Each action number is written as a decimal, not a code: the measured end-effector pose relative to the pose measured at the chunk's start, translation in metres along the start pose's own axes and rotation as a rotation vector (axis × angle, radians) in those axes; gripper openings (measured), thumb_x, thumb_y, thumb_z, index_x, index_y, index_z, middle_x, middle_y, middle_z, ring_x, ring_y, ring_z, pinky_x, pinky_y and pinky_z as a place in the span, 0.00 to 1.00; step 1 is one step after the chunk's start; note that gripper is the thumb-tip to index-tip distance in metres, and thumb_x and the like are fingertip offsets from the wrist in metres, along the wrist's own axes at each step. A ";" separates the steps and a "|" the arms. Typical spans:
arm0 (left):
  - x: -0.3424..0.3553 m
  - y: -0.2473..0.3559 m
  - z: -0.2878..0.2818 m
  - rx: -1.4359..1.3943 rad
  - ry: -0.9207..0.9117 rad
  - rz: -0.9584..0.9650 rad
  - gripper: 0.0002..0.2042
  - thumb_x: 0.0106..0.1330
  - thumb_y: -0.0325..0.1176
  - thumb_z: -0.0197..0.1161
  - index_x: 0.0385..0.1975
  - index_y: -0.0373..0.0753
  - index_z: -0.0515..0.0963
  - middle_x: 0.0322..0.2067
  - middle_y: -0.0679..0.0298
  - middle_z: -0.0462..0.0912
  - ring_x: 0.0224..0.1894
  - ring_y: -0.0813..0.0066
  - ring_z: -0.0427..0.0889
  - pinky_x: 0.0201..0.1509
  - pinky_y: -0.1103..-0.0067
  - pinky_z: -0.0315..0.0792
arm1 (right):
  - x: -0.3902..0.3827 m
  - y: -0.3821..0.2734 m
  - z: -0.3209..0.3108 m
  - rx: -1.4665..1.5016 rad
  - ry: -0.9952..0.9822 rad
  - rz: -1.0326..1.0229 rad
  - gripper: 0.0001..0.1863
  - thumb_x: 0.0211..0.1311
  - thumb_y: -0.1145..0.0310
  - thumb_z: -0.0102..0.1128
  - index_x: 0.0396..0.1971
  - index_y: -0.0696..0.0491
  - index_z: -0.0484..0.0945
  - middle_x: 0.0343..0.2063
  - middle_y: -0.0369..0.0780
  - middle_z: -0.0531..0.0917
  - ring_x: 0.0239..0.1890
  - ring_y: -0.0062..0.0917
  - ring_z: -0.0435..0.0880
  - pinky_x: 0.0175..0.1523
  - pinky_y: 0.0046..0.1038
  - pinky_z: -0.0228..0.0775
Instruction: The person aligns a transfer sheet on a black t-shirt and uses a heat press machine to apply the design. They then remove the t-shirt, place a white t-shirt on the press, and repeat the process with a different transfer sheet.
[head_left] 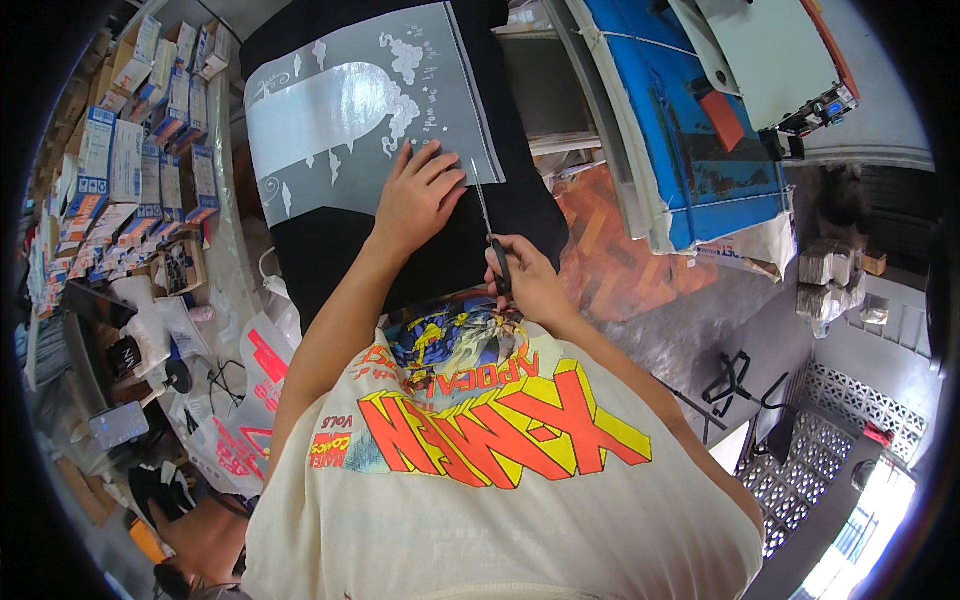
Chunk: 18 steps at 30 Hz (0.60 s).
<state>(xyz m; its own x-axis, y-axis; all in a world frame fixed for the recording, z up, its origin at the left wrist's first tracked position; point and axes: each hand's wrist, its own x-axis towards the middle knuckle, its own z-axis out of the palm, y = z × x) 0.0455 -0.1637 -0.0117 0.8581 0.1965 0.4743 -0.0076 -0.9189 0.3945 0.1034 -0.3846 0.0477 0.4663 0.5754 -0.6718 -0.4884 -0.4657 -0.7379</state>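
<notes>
Sheet (340,112) lies ahead of both hands on black cloth (318,248), long axis apparently crosswise. Left hand (424,190), nearer, rests ungripping, fingers spread over its near edge. Right hand (524,272) grips scissors (487,220); blades point away, just right of left fingertips, roughly parallel to sheet's right edge.

Stacked boxes (125,160) left (blue-and-white); blue panel (640,110) right.
</notes>
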 end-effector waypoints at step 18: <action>-0.002 0.025 -0.018 -0.078 0.096 0.066 0.12 0.59 0.26 0.68 0.42 0.42 0.86 0.47 0.67 0.87 0.55 0.62 0.84 0.73 0.55 0.65 | 0.023 -0.022 0.011 0.079 0.023 -0.045 0.19 0.72 0.60 0.63 0.54 0.57 0.75 0.25 0.34 0.79 0.24 0.15 0.78 0.20 0.19 0.67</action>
<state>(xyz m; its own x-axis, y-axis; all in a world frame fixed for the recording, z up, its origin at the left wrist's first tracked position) 0.0339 -0.1808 0.0109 0.8015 0.1717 0.5728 -0.1056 -0.9022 0.4182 0.1167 -0.3531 0.0492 0.5056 0.5789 -0.6398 -0.5230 -0.3842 -0.7609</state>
